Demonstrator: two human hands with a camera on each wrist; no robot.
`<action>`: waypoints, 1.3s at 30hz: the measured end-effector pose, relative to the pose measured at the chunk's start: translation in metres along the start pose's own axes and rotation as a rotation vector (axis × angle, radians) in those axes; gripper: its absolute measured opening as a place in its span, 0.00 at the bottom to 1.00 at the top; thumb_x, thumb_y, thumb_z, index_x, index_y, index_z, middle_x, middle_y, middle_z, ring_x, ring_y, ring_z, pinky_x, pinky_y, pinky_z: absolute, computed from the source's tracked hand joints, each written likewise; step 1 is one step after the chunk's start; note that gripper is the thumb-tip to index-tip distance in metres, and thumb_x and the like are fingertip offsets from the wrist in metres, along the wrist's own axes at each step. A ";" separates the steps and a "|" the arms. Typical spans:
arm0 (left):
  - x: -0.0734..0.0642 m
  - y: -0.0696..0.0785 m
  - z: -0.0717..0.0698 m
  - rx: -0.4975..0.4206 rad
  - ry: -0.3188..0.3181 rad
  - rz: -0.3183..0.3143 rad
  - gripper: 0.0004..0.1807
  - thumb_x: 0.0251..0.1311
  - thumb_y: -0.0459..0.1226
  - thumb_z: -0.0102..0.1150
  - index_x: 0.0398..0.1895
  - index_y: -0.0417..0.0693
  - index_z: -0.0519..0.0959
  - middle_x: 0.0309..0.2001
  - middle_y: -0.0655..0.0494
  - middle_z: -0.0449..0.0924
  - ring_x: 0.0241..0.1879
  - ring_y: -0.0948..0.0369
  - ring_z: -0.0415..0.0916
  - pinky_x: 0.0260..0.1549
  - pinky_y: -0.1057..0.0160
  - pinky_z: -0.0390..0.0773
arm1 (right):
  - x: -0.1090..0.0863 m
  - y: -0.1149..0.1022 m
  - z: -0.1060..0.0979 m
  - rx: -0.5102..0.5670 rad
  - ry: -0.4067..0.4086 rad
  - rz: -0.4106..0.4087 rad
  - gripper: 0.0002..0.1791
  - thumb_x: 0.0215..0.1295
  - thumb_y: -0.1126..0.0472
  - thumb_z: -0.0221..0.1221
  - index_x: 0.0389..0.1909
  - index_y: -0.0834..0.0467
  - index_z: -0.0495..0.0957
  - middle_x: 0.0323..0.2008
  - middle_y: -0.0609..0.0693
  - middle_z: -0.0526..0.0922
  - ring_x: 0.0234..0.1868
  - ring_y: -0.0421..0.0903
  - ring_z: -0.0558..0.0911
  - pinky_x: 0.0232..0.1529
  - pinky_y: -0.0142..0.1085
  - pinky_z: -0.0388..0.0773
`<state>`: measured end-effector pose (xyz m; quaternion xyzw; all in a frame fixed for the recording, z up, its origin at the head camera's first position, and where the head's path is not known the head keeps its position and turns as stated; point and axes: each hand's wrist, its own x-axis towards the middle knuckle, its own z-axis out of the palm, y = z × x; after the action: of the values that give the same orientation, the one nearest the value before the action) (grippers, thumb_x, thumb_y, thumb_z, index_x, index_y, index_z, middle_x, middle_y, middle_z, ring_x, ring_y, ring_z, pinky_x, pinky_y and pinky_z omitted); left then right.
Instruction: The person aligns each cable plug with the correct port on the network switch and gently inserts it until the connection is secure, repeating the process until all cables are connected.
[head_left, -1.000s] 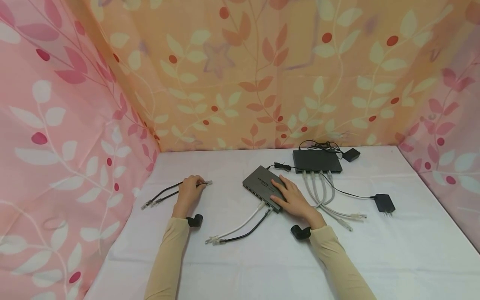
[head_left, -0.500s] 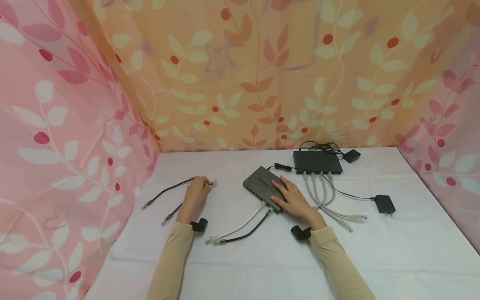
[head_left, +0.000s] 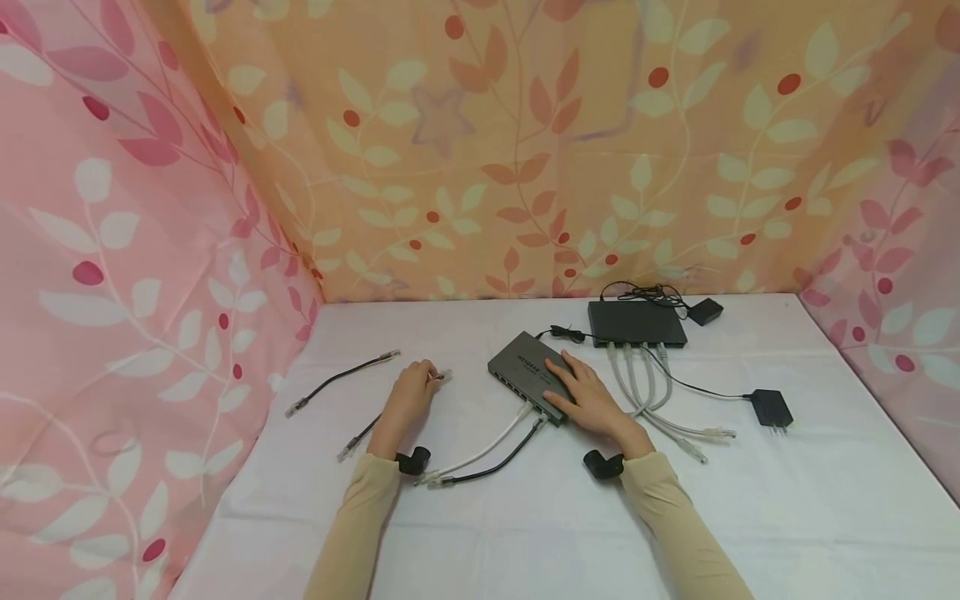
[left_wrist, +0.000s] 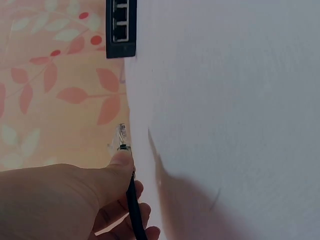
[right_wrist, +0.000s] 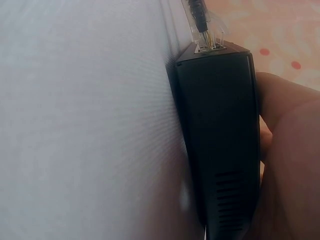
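Observation:
My left hand [head_left: 408, 398] pinches a short black Ethernet cable [left_wrist: 134, 210] just behind its clear plug [left_wrist: 122, 135], which points toward the switch. The cable's other end trails onto the cloth beside the wrist. Flat on top of the grey Netgear network switch [head_left: 519, 363] rests my right hand [head_left: 591, 400], fingers extended over its right part. A white Ethernet cable [head_left: 480, 452] and a second black cable [head_left: 495, 468] are plugged into the front ports. In the right wrist view, the switch's vented side [right_wrist: 217, 120] stands close, with one plug seated in the end port.
Another black Ethernet cable [head_left: 341, 379] lies loose at the left. Behind the switch, a black box [head_left: 637, 323] has several grey cables [head_left: 648, 392] in its ports. Power adapters [head_left: 771, 408] lie at the right. Patterned curtains [head_left: 450, 167] enclose the table [head_left: 570, 533].
My left hand has moved right toward the switch, drawing one black cable away from the other, which stays on the cloth. My right hand has stayed on the switch.

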<state>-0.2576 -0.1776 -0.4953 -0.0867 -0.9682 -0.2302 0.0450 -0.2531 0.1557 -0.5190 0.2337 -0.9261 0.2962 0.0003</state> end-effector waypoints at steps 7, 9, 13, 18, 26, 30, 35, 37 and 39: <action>-0.005 0.017 0.005 -0.013 -0.041 0.018 0.07 0.64 0.35 0.53 0.41 0.40 0.74 0.34 0.49 0.75 0.33 0.55 0.71 0.34 0.58 0.72 | 0.000 0.001 0.001 -0.004 0.004 -0.007 0.35 0.67 0.41 0.48 0.71 0.50 0.54 0.72 0.59 0.45 0.70 0.62 0.48 0.63 0.61 0.51; -0.005 0.022 0.006 -0.026 -0.049 0.020 0.07 0.64 0.35 0.54 0.41 0.40 0.74 0.34 0.50 0.75 0.33 0.56 0.71 0.33 0.58 0.72 | 0.000 0.001 0.001 -0.004 0.006 -0.008 0.35 0.67 0.41 0.48 0.71 0.50 0.54 0.72 0.59 0.45 0.70 0.62 0.48 0.63 0.61 0.52; -0.006 0.031 0.009 -0.048 -0.049 0.026 0.07 0.64 0.35 0.54 0.40 0.40 0.75 0.33 0.50 0.75 0.30 0.58 0.70 0.32 0.60 0.71 | 0.000 0.002 0.001 -0.003 0.009 -0.014 0.35 0.67 0.41 0.48 0.71 0.50 0.54 0.72 0.59 0.46 0.70 0.62 0.48 0.63 0.61 0.52; -0.007 0.039 0.016 -0.065 -0.054 0.029 0.07 0.64 0.35 0.54 0.41 0.41 0.75 0.31 0.51 0.74 0.28 0.60 0.68 0.29 0.62 0.70 | 0.000 0.001 0.001 -0.001 0.009 -0.013 0.35 0.67 0.41 0.48 0.71 0.50 0.54 0.72 0.59 0.46 0.70 0.62 0.48 0.63 0.61 0.52; -0.010 0.054 0.025 -0.087 -0.067 0.049 0.06 0.63 0.35 0.54 0.38 0.41 0.74 0.32 0.51 0.75 0.29 0.61 0.69 0.28 0.63 0.70 | 0.000 0.001 0.001 0.000 0.012 -0.015 0.35 0.67 0.41 0.48 0.71 0.50 0.54 0.72 0.59 0.46 0.70 0.62 0.48 0.63 0.61 0.52; -0.012 0.060 0.028 -0.086 -0.076 0.070 0.05 0.62 0.36 0.55 0.37 0.42 0.74 0.32 0.53 0.75 0.29 0.61 0.68 0.29 0.64 0.70 | 0.000 0.000 0.001 -0.002 0.013 -0.015 0.35 0.66 0.41 0.49 0.71 0.50 0.54 0.72 0.60 0.46 0.70 0.63 0.49 0.62 0.61 0.52; -0.013 0.068 0.030 -0.084 -0.078 0.092 0.06 0.62 0.37 0.56 0.36 0.43 0.74 0.31 0.54 0.74 0.27 0.62 0.67 0.28 0.65 0.69 | 0.000 0.000 0.001 -0.005 0.016 -0.013 0.35 0.66 0.41 0.49 0.71 0.50 0.55 0.71 0.60 0.46 0.70 0.63 0.49 0.62 0.62 0.53; -0.013 0.071 0.031 -0.078 -0.082 0.103 0.06 0.62 0.37 0.56 0.35 0.43 0.74 0.30 0.54 0.74 0.27 0.62 0.67 0.27 0.65 0.69 | 0.000 0.000 0.001 -0.006 0.017 -0.013 0.35 0.66 0.41 0.49 0.70 0.50 0.55 0.71 0.60 0.46 0.70 0.63 0.49 0.62 0.62 0.53; -0.013 0.074 0.032 -0.076 -0.090 0.111 0.06 0.62 0.37 0.56 0.35 0.43 0.73 0.30 0.54 0.74 0.26 0.62 0.67 0.26 0.66 0.69 | -0.001 -0.001 0.000 -0.002 0.015 -0.014 0.35 0.66 0.41 0.49 0.70 0.50 0.55 0.72 0.60 0.46 0.70 0.63 0.49 0.62 0.62 0.53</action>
<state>-0.2325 -0.0995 -0.4931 -0.1522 -0.9536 -0.2596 0.0106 -0.2521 0.1552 -0.5188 0.2377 -0.9247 0.2973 0.0094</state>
